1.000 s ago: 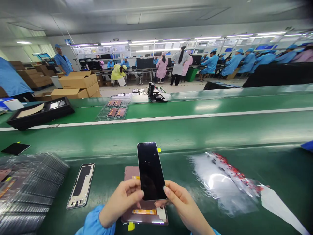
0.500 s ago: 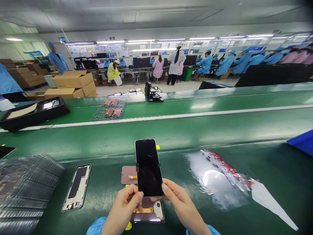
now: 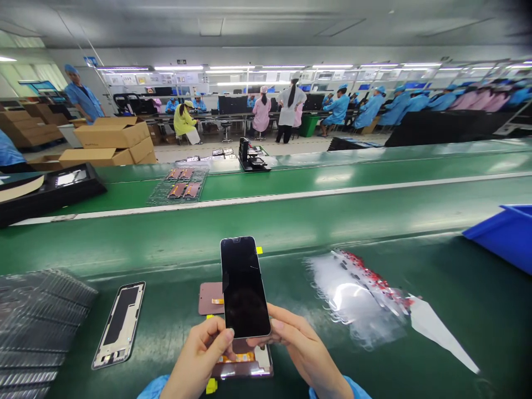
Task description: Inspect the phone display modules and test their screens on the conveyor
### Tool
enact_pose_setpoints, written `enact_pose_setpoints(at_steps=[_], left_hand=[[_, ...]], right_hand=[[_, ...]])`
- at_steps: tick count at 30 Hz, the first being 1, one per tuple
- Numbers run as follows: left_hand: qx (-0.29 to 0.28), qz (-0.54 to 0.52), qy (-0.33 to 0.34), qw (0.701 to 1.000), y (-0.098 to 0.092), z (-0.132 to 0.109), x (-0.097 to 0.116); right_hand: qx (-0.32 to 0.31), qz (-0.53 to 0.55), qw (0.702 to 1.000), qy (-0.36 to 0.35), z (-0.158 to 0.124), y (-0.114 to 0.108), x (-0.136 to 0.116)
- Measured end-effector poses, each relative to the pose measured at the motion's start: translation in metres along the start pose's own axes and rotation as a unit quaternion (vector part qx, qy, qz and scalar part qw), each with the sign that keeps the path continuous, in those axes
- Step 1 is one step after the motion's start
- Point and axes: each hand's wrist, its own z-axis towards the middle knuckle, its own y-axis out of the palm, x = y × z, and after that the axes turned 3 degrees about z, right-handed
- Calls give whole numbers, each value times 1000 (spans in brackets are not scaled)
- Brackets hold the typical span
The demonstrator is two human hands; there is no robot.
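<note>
The left hand (image 3: 203,352) and right hand (image 3: 301,346) pinch the phone screen (image 3: 245,288) by its lower corners, tilted above brown-backed display panels (image 3: 209,299), a grip that presumably leaves its glass uncovered. Its back and some fingertips are hidden; the clear plastic trays (image 3: 50,316) run off the left edge.

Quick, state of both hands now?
Left hand: closed, holding the phone screen by its lower left corner.
Right hand: closed, holding its lower right corner.
</note>
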Motion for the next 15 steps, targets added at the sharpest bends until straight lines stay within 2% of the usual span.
enact_pose_setpoints(at_steps=[2,6,8,11,13,15], left_hand=[[-15,-27,-7,999,0,1,-2],[-39,-100,-45,993,-2,4,-4],[-76,-110,-58,989,-6,7,1],[-128,-134,-17,983,-19,20,17],[-110,-148,-15,983,-31,37,27],[-73,-141,-63,985,-43,61,33]], right_hand=[[-2,-33,999,1,1,-1,3],[32,-86,996,12,3,-4,11],[41,-94,995,12,4,-8,15],[30,-111,993,30,6,-15,21],[-3,-129,990,58,9,-23,26],[-32,-147,984,94,14,-33,31]])
